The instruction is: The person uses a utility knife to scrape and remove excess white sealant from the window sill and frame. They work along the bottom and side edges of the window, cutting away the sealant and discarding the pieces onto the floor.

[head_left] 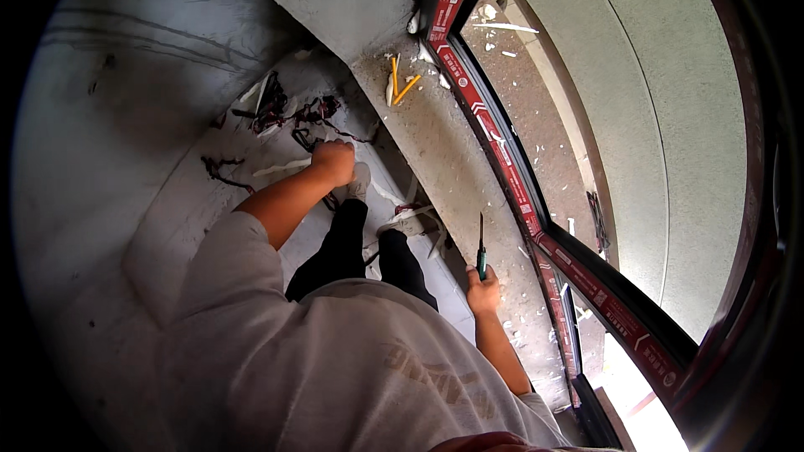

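Note:
My right hand (483, 291) is wrapped round the dark and green handle of a utility knife (481, 253), its long thin blade pointing up and away from me over the concrete sill. My left hand (335, 162) is closed in a fist above the littered floor, beside my shoe. What it holds, if anything, is hidden under the fingers. A pale foam strip (282, 168) lies close to that wrist. Beyond the fist is a tangle of dark red and black tape scraps (276, 109). To the right runs a window frame (512, 169) covered in red printed protective film.
On the concrete sill (444, 155) lie two yellow sticks (400, 84) and white foam crumbs. A sloping concrete wall (335, 0) rises at the far side. Outside the frame is a debris-strewn ledge (544, 109) with a pale wall (628, 100) beyond.

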`<state>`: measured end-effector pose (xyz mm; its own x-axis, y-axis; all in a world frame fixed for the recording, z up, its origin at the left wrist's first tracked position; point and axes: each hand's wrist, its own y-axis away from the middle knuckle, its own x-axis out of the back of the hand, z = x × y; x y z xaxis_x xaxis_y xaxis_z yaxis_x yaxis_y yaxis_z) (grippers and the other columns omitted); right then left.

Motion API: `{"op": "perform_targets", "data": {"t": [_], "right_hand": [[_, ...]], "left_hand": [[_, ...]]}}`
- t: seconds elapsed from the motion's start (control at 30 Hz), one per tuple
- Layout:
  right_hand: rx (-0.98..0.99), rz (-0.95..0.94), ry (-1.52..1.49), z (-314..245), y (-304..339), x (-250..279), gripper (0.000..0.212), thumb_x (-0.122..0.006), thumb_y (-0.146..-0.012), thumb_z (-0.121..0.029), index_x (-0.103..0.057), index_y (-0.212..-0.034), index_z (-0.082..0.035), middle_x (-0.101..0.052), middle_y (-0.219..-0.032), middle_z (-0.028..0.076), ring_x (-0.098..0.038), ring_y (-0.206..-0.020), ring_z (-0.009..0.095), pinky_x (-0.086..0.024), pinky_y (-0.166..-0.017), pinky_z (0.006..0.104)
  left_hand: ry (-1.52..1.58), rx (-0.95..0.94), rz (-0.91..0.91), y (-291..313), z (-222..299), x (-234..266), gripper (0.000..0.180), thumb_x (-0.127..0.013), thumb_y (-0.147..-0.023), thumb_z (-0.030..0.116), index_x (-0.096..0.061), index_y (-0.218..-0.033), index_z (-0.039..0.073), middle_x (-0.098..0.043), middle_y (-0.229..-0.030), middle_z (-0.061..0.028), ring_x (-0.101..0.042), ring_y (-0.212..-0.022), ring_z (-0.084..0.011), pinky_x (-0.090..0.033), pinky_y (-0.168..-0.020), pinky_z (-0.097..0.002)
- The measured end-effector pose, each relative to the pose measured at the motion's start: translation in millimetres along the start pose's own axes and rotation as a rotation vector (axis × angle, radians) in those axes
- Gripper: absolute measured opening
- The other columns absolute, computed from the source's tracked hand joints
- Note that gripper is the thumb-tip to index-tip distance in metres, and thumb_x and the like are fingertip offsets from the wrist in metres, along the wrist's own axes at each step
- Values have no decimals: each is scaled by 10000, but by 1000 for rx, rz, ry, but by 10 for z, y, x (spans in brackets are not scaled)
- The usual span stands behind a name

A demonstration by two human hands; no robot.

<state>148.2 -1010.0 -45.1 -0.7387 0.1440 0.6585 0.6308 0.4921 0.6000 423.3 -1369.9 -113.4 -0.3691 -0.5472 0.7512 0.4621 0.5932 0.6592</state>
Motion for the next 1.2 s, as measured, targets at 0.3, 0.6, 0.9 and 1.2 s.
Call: {"op": "perform_targets", "data": {"t": [0.3,0.6,0.9,1.2], "right_hand": [[170,-1,-199,-1091,-477,-375,367,-608,-946,-350,-587,-865,8,-591,-694,202,-579,-664,336,-462,-655,428],[134,-118,-253,-1466,-437,-835,374,-619,-949,-353,-578,-828,-1,-579,-682,146,-551,-653,248,-456,-643,399],[103,-110,-228,-1678,-370,-1021,368,-630,-946,-352,-595,-827,-6,-586,-683,135,-556,-662,240,-461,-650,393],[153,-30,-336,-1997,-569,-1210,318,-579,-980,-321,-597,-922,-8,-609,-753,152,-587,-699,250,-458,-658,410]], "left_hand": [[376,12,602,-959,694,685,665,-698,-842,388,-505,-1426,135,-280,-1573,-211,-235,-1452,-423,-204,-1174,-562],[250,-311,700,-1313,184,139,393,-619,-857,188,-613,-1229,60,-560,-1360,-82,-434,-1343,-351,-404,-1078,-480],[333,-211,684,-1234,85,497,255,-688,-814,255,-627,-994,85,-622,-1063,-92,-561,-1062,-303,-477,-897,-459],[594,-141,779,-1486,-81,253,241,-573,-807,33,-609,-1042,75,-574,-1096,-173,-557,-1039,-396,-482,-878,-492]]}}
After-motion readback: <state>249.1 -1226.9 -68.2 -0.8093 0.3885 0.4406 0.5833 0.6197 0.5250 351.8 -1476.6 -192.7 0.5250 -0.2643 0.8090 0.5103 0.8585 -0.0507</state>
